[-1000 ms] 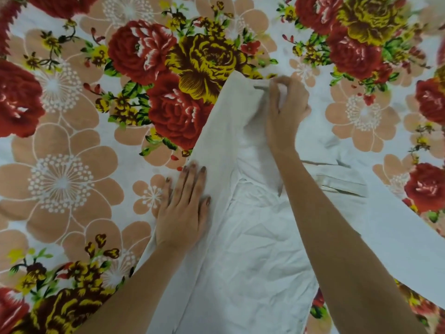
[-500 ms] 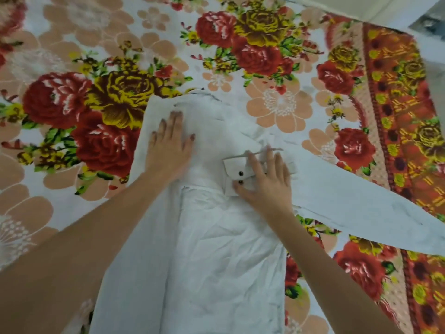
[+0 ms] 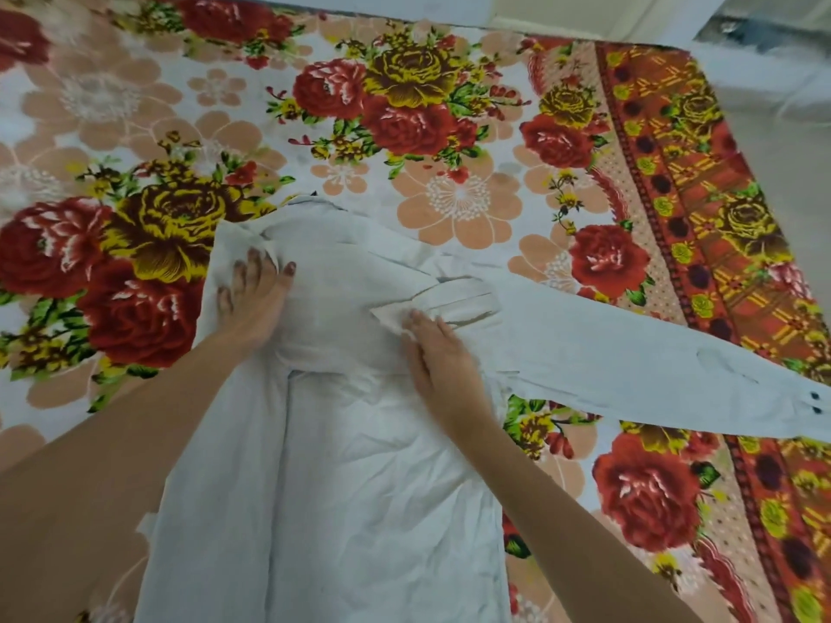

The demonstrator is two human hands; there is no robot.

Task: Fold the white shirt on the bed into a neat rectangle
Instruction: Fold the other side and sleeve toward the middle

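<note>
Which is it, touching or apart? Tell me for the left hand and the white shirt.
Touching. The head view shows the left hand lying flat on the white shirt near its top end, fingers spread on the cloth.

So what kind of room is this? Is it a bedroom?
Most likely a bedroom in a home. A bed with a flowered sheet fills the view, a white shirt lies spread on it for folding, and what looks like bare floor shows past the edge.
</note>
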